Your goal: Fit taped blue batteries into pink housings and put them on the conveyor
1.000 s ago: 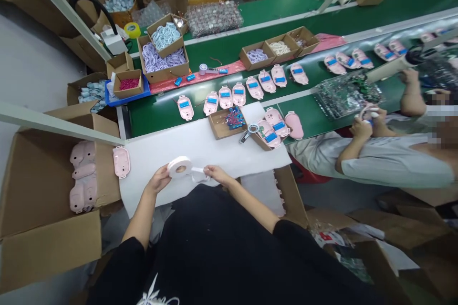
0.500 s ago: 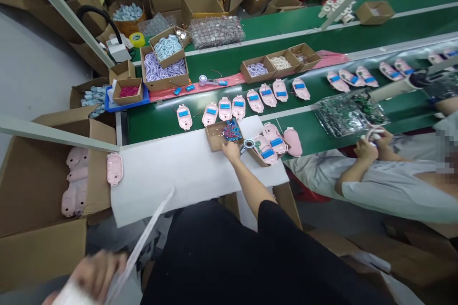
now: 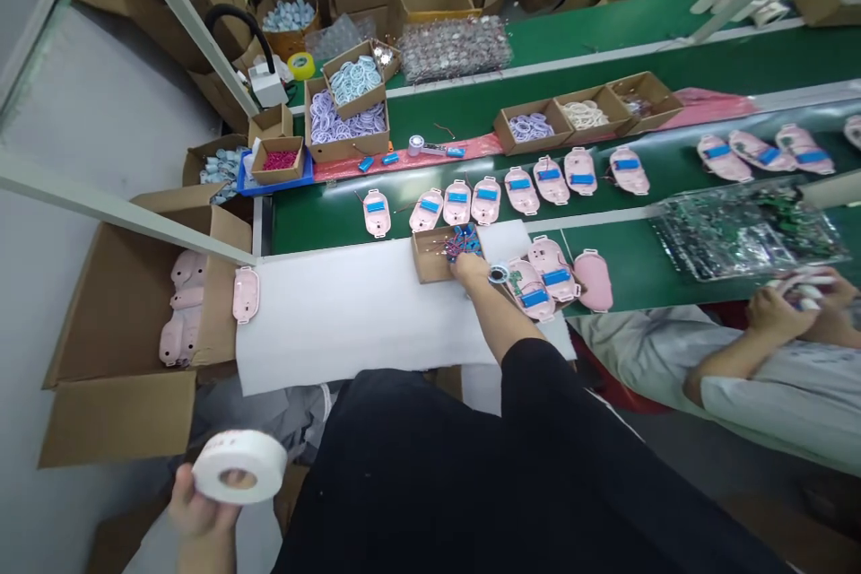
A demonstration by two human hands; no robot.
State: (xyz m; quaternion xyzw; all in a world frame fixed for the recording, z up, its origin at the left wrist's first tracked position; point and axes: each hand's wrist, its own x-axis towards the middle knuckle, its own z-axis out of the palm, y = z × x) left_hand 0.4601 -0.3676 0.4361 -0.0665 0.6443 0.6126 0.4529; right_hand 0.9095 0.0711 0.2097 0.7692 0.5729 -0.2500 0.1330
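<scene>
My left hand holds up a wide roll of white tape in front of the bench, its round core facing me. My right hand reaches into a small cardboard box, fingers bent and close together among blue battery packs with red wires. What the fingertips touch is hidden. Just right of this hand lies a round white-and-blue part. Beside it, pink plastic shells with blue batteries rest on another box, and a plain pink shell lies further right.
A white foam sheet covers the bench front. Pink shells with batteries line the green belt. A large carton stands left. A co-worker's hands hold white parts at right, near bagged circuit boards.
My left hand has turned and risen; the long white strip seen from it before is gone and the roll shows. My right hand stays at the battery box. The view has swung left.
</scene>
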